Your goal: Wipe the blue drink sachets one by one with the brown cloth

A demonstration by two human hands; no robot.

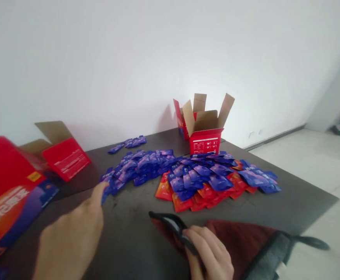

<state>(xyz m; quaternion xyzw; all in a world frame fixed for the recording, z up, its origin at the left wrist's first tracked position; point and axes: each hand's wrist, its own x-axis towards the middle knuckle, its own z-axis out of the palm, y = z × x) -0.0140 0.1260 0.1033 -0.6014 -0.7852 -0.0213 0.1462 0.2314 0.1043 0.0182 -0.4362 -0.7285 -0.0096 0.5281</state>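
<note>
My left hand (pixel 76 225) reaches over the table's left part, blurred, with its thumb against a small blue-purple sachet (pixel 105 191) at the near end of a heap. Its other fingers are mostly hidden, but it seems to pinch that sachet. Closed around the black-trimmed edge of a dark brown cloth bag (pixel 236 241) is my right hand (pixel 209 251). The bag's mouth gapes at that edge, and a black strap sticks out at its right end. Blue sachets (pixel 146 163) lie heaped ahead of my hands. Orange-red sachets (pixel 199 200) lie partly beneath more blue ones to the right.
An open red carton (pixel 205 142) stands behind the heaps, another red carton (pixel 181 120) behind it. At the left are a large red box (pixel 6 194) and an open-flapped carton (pixel 66 159). The dark table (pixel 298 190) meets a white wall (pixel 129 70).
</note>
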